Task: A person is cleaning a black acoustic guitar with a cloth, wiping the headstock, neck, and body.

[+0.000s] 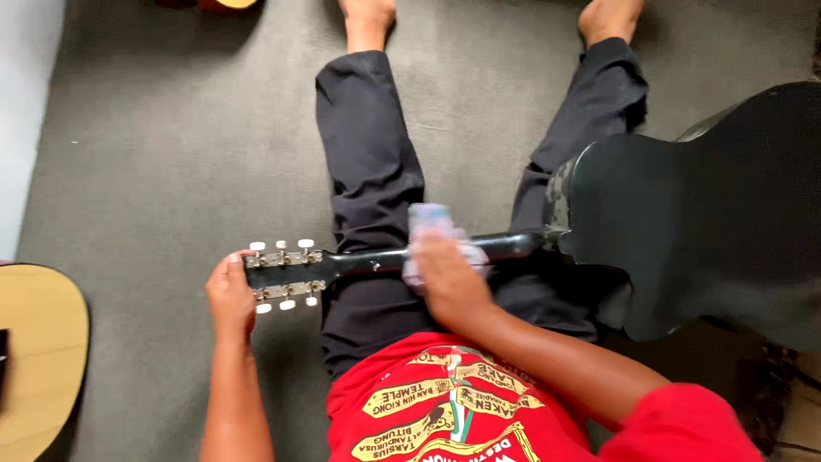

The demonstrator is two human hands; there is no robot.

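A black acoustic guitar (701, 214) lies face down across my lap, its body to the right and its headstock (282, 274) with white tuning pegs to the left. My left hand (229, 295) grips the end of the headstock. My right hand (449, 278) presses a pale cloth (432, 224) onto the back of the guitar's neck (513, 245). I sit on the floor in dark trousers and a red printed shirt, legs stretched out ahead.
Grey carpet (171, 154) covers the floor. Part of a light wooden guitar body (38, 342) lies at the left edge. Another wooden object (227, 4) shows at the top edge. A pale wall (21, 103) runs along the far left.
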